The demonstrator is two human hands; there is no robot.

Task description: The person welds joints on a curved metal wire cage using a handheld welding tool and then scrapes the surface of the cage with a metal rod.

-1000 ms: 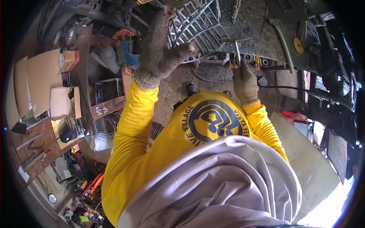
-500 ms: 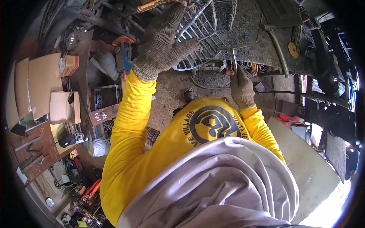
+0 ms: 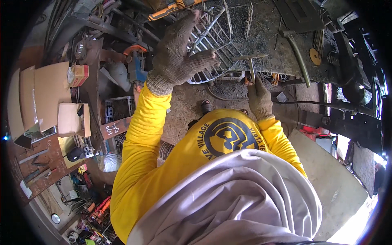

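A metal grille of thin welded bars (image 3: 222, 55) stands tilted at the near edge of the dark workbench (image 3: 267, 28). My left hand (image 3: 173, 53), in a dirty knit glove, lies against its left side. The thumb reaches across the bars and the fingers point away, spread apart. In my gloved right hand (image 3: 259, 98) is a chipping hammer (image 3: 251, 65), gripped by its handle. Its narrow, pointed head is at the grille's right corner; whether they touch I cannot tell. An orange and black power tool (image 3: 171, 10) lies just beyond my left fingers.
A curved metal bar (image 3: 298, 57) and a tan disc (image 3: 314, 56) are at the bench's right. A blue vise-like tool (image 3: 136, 67) stands left of my forearm, with cardboard boxes (image 3: 51, 94) farther left. A dark cable (image 3: 310, 103) runs across at right.
The whole view has shifted slightly, showing more of the power tool. The hammer head has tilted a little, its right end staying high. Both hands keep nearly the same places.
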